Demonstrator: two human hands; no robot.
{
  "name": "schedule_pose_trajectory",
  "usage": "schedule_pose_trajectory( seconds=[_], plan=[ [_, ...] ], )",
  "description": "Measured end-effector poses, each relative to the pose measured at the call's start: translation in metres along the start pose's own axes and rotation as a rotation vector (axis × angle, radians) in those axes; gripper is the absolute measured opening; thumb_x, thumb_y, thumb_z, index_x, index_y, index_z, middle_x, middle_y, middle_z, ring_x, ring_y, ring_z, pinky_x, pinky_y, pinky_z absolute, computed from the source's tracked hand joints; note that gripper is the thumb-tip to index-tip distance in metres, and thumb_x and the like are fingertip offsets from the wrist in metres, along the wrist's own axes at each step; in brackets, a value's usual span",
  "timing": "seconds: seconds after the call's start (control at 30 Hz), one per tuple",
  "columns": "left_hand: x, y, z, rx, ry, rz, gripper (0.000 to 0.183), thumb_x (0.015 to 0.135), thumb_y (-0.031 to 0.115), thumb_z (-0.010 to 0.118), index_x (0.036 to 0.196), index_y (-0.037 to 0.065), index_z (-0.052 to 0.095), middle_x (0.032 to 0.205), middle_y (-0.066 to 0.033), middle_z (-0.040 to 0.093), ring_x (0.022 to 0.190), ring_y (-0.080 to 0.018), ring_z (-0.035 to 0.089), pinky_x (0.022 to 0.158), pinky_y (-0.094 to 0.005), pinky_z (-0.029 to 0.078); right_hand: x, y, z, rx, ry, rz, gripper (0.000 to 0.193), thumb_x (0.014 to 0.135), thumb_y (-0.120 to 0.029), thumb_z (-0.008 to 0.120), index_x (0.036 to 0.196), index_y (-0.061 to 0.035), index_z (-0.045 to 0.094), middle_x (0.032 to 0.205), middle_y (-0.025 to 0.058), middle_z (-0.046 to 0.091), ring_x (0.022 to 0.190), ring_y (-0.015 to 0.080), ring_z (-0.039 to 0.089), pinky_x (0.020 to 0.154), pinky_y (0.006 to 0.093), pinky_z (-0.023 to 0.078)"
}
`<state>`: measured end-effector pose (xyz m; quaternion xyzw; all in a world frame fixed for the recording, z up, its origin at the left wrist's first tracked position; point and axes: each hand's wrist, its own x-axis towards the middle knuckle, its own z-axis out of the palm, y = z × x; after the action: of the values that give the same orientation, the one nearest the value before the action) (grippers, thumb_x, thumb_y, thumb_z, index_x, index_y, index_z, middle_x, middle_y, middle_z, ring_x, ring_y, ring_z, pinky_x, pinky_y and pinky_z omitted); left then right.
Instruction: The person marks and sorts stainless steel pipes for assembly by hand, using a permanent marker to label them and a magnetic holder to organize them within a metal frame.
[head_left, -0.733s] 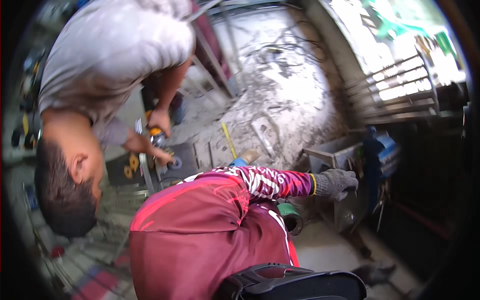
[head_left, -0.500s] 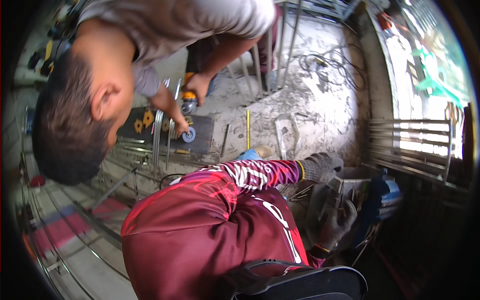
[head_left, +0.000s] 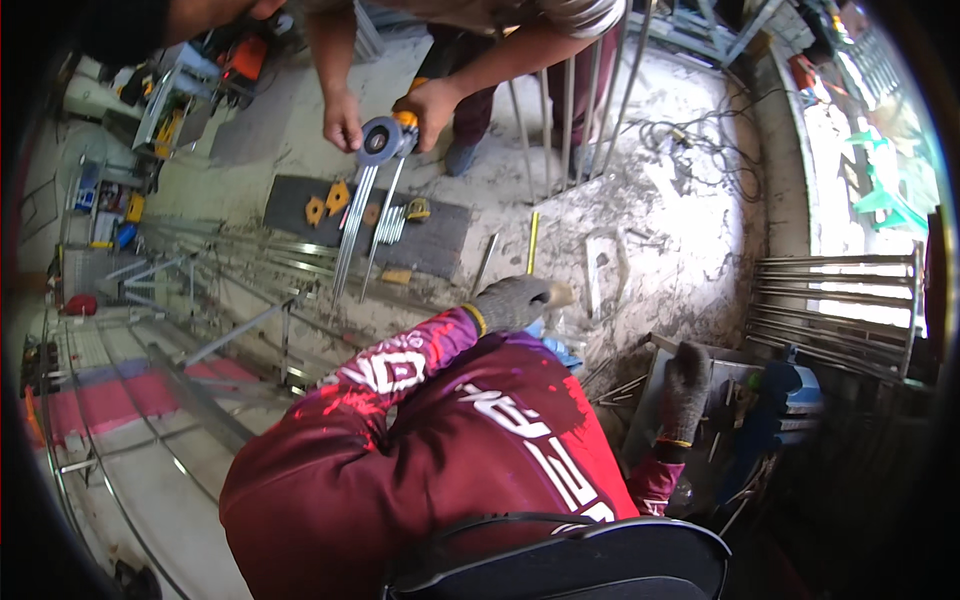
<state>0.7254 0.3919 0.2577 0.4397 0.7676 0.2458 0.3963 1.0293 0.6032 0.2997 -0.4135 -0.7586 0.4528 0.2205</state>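
Observation:
My left hand [head_left: 512, 304], in a grey knitted glove, hovers above my knee beside a tan shoe tip [head_left: 560, 293]. Its fingers look curled, and their inner side is hidden. Over a grey metal box [head_left: 648, 385] I hold my right hand [head_left: 687, 388], gloved alike; its finger pose is unclear. A blue bench vise [head_left: 785, 395] stands just right of it. Across from me another person's hands hold a yellow-and-black angle grinder [head_left: 404, 122] and a round grey disc [head_left: 379, 142] at its head.
Metal bars [head_left: 352, 235], yellow knob-shaped pieces [head_left: 325, 203] and a tape measure [head_left: 418, 208] lie on a dark board [head_left: 440, 240]. A yellow strip [head_left: 533, 243] is on the floor. Cables [head_left: 715, 150] coil at far right, near a rack of metal bars [head_left: 835, 305]. Metal frames [head_left: 240, 330] crowd the left.
My left hand has swung left, away from the metal box; my right hand has risen slightly. The other person has lifted the disc from the board to the grinder. My view has shifted.

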Motion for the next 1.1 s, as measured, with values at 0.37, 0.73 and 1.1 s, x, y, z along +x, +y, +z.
schedule_pose_trajectory(
  seconds=[0.37,0.73,1.1],
  plan=[
    [-0.015,-0.070,0.012,0.135,0.022,-0.187,0.030,0.084,0.024,0.061,0.108,0.008,0.068,0.107,-0.0193,0.069,0.103,-0.0359,0.066,0.090,-0.0443,0.052,-0.063,0.010,0.044,-0.139,-0.250,0.005,0.032,0.080,-0.007,0.069,0.111,-0.0012,0.065,0.099,0.0155,0.065,0.089,0.0292,0.066,0.080,0.0381,0.053],
    [-0.024,-0.186,0.029,0.124,-0.024,-0.380,0.031,0.081,0.029,0.062,0.097,0.005,0.074,0.102,-0.0214,0.071,0.097,-0.0375,0.068,0.085,-0.0438,0.054,-0.087,0.101,0.039,-0.043,-0.185,0.276,0.030,0.083,-0.009,0.068,0.112,-0.0003,0.064,0.096,0.0094,0.068,0.090,0.0149,0.063,0.083,0.0295,0.052],
    [-0.021,-0.240,0.033,0.041,-0.004,-0.390,0.020,0.081,0.010,0.062,0.096,0.001,0.072,0.076,-0.0113,0.068,0.060,-0.0195,0.062,0.055,-0.0354,0.050,-0.097,0.068,0.031,-0.215,-0.125,0.358,0.037,0.080,-0.020,0.062,0.113,-0.0020,0.066,0.104,0.0202,0.068,0.099,0.0353,0.066,0.088,0.0426,0.052]
  ],
)
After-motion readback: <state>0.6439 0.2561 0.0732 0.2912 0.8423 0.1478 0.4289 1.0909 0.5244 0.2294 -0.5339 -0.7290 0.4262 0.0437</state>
